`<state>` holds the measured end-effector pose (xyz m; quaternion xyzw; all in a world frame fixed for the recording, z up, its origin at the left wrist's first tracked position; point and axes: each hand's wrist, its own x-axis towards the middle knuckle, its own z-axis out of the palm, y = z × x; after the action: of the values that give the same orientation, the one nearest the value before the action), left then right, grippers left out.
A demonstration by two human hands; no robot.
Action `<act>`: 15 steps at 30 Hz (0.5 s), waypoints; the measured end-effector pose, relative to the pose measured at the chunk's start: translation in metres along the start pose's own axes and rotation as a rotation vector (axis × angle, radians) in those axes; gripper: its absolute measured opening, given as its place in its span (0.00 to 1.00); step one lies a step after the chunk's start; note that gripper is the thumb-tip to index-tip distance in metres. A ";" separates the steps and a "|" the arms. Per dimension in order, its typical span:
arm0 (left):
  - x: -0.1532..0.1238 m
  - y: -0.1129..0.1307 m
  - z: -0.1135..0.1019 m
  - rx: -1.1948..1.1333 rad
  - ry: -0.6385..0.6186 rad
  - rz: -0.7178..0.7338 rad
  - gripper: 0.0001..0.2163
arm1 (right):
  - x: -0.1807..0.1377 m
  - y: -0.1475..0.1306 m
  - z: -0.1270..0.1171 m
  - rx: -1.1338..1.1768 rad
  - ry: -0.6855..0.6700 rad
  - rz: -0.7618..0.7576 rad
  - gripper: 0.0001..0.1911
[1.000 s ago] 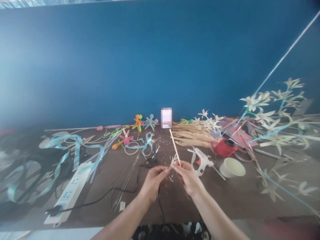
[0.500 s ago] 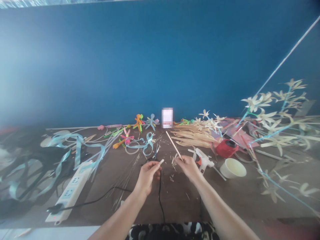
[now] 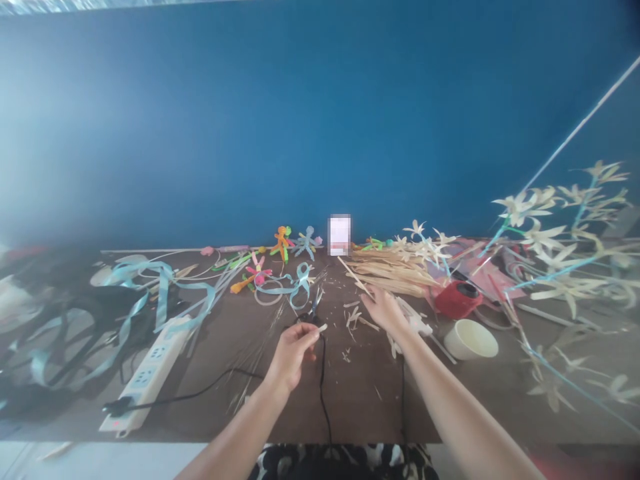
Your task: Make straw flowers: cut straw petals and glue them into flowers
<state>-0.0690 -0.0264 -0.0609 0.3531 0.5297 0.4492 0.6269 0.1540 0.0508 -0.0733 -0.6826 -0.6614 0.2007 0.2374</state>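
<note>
My left hand (image 3: 295, 350) is closed in a pinch on a small whitish piece (image 3: 323, 328), whose tip sticks out past the thumb. Further forward, my right hand (image 3: 384, 308) has its fingers on the near end of a thin pale stick (image 3: 354, 275), which points away toward the wall. Small pale scraps (image 3: 359, 319) lie on the table beside that hand. A white glue gun (image 3: 420, 325) is partly hidden behind my right wrist. Scissors or pliers (image 3: 316, 301), too small to tell which, lie beyond my left hand.
Dried pale husk strips (image 3: 395, 270) lie at the back. To the right are a cream cup (image 3: 471, 340), a red container (image 3: 457, 299) and pale flowers on blue stems (image 3: 543, 237). At left are a power strip (image 3: 150, 373) and light-blue ribbon (image 3: 163, 293). A black cord (image 3: 323, 393) crosses in front.
My right hand has moved forward and slightly right with the stick, lowering it toward the table by the husk strips. My left hand keeps its pinch, nearly in place. The view shifted slightly.
</note>
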 end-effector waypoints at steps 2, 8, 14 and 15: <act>0.001 -0.001 -0.002 0.002 -0.014 -0.010 0.08 | -0.007 0.000 0.000 -0.058 -0.002 -0.009 0.17; -0.001 -0.005 -0.001 -0.007 -0.040 -0.001 0.07 | -0.018 -0.013 0.010 -0.174 -0.023 -0.060 0.17; -0.007 -0.003 -0.003 -0.023 -0.026 0.003 0.07 | 0.001 -0.034 0.000 -0.246 0.051 -0.105 0.20; -0.007 -0.003 -0.005 -0.027 -0.021 0.012 0.06 | 0.002 -0.039 -0.002 -0.256 0.078 -0.129 0.19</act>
<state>-0.0734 -0.0345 -0.0621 0.3525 0.5147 0.4565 0.6344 0.1243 0.0536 -0.0486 -0.6707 -0.7144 0.0724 0.1861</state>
